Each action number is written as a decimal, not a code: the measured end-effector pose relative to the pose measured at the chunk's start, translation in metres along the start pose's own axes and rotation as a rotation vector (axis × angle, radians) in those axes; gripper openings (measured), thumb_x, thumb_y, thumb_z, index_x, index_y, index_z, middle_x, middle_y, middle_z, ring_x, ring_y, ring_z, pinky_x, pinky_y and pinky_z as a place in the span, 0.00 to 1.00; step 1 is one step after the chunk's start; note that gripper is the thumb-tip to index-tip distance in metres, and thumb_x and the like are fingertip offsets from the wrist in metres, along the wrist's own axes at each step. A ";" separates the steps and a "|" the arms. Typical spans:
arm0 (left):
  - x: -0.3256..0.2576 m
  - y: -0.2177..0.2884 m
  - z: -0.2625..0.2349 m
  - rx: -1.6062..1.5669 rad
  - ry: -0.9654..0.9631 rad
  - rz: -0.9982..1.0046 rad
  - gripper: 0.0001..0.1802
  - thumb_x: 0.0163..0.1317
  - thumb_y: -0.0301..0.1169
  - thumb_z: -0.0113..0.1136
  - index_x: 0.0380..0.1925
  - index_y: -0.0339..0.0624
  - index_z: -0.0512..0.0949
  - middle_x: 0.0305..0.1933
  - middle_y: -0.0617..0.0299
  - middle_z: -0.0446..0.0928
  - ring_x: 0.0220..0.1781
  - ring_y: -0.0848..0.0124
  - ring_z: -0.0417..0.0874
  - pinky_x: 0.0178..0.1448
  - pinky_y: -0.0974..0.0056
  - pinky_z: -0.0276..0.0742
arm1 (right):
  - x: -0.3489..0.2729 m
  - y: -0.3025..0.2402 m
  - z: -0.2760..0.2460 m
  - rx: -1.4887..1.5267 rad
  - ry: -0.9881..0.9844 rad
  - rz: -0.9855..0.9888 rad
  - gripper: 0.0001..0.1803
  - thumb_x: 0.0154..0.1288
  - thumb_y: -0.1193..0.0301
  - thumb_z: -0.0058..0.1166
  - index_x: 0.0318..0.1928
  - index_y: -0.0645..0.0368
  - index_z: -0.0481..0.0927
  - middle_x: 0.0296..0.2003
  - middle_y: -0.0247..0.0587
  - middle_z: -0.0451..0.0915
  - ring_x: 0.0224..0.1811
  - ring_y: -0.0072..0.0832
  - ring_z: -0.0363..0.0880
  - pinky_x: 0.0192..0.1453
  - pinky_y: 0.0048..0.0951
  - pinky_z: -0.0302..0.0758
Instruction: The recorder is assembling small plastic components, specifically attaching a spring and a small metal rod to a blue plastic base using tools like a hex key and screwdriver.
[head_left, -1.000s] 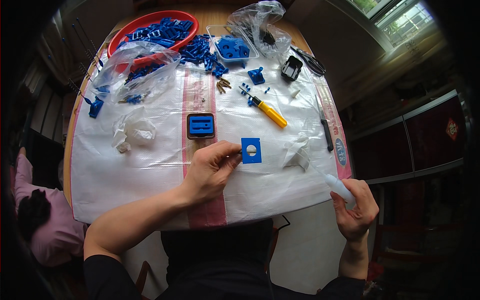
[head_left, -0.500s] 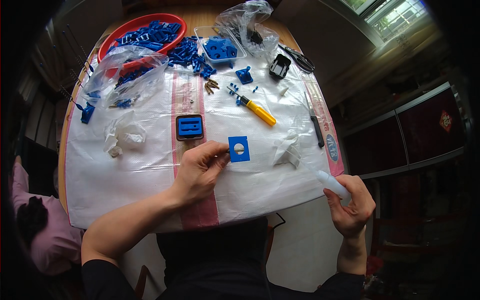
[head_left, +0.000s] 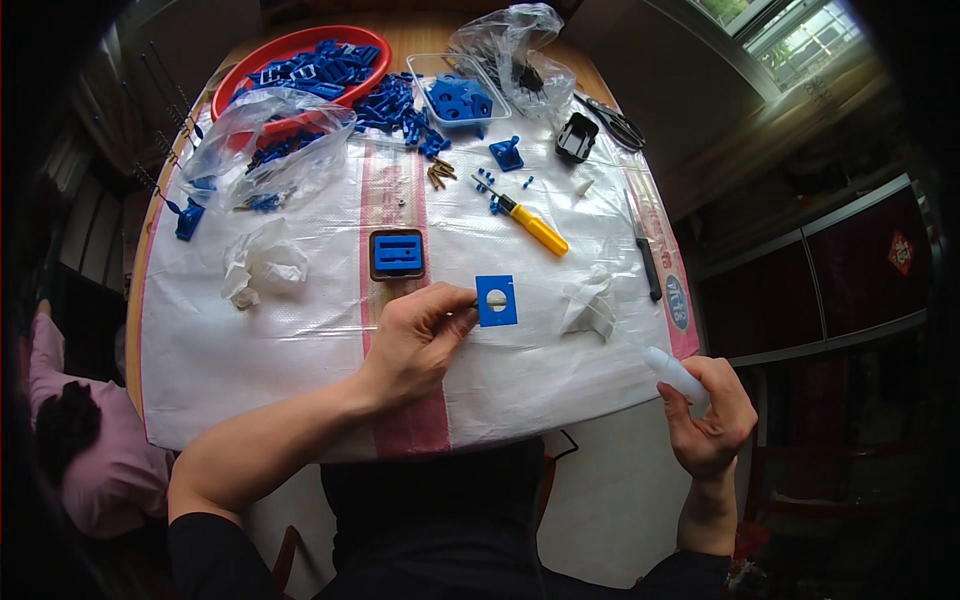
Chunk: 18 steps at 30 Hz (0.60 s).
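Note:
My left hand [head_left: 422, 335] is closed in a pinch on the left edge of a flat blue plate [head_left: 497, 318] with a round hole, held up above the table. Out at the right, over the table's near edge, my right hand [head_left: 712, 418] grips a whitish squeeze bottle [head_left: 677, 375]. Its thin nozzle slants up and left, apart from the plate. Beyond my left hand lies a blue slotted block [head_left: 398, 253] set in a dark square holder [head_left: 375, 273]. A crumpled white tissue [head_left: 590, 305] rests between plate and bottle.
A red basin [head_left: 383, 75] of blue parts, a clear plastic bag [head_left: 215, 140] and a clear tub [head_left: 415, 85] stand at the back. A yellow-handled screwdriver [head_left: 540, 230], black-handled knife [head_left: 648, 265] and scissors [head_left: 622, 125] lie to the right. At far left is another person [head_left: 110, 440].
The whole view has shifted slightly, so the table appears farther right. Both hands keep the same holds; the bottle has come marginally nearer the plate.

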<state>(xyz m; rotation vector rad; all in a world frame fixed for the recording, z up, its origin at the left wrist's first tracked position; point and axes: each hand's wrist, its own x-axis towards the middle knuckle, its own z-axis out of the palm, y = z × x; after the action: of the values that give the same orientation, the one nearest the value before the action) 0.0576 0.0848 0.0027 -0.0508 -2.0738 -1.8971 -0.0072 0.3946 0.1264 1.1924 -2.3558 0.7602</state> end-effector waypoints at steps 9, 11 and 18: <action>-0.001 -0.001 -0.002 -0.022 -0.001 -0.014 0.09 0.74 0.23 0.63 0.51 0.35 0.86 0.39 0.58 0.83 0.40 0.72 0.81 0.46 0.67 0.77 | 0.001 -0.001 0.003 -0.012 0.007 -0.004 0.14 0.57 0.82 0.74 0.42 0.65 0.84 0.33 0.45 0.84 0.31 0.38 0.83 0.37 0.34 0.79; -0.001 -0.001 -0.002 -0.016 -0.002 -0.014 0.09 0.74 0.23 0.63 0.51 0.35 0.86 0.40 0.58 0.83 0.40 0.72 0.81 0.47 0.67 0.77 | 0.001 -0.001 0.003 -0.011 0.010 -0.008 0.14 0.57 0.82 0.74 0.42 0.65 0.83 0.33 0.45 0.84 0.31 0.38 0.83 0.37 0.34 0.79; 0.000 -0.004 -0.003 0.009 -0.004 0.005 0.09 0.74 0.23 0.63 0.51 0.34 0.86 0.39 0.59 0.83 0.40 0.72 0.81 0.46 0.66 0.77 | 0.002 -0.001 0.002 -0.016 -0.001 -0.016 0.14 0.56 0.82 0.74 0.42 0.65 0.83 0.33 0.45 0.84 0.31 0.38 0.83 0.36 0.34 0.79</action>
<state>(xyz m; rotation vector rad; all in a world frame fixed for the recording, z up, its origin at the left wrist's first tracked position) 0.0575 0.0820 -0.0013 -0.0573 -2.0826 -1.8867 -0.0079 0.3919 0.1264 1.2042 -2.3458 0.7335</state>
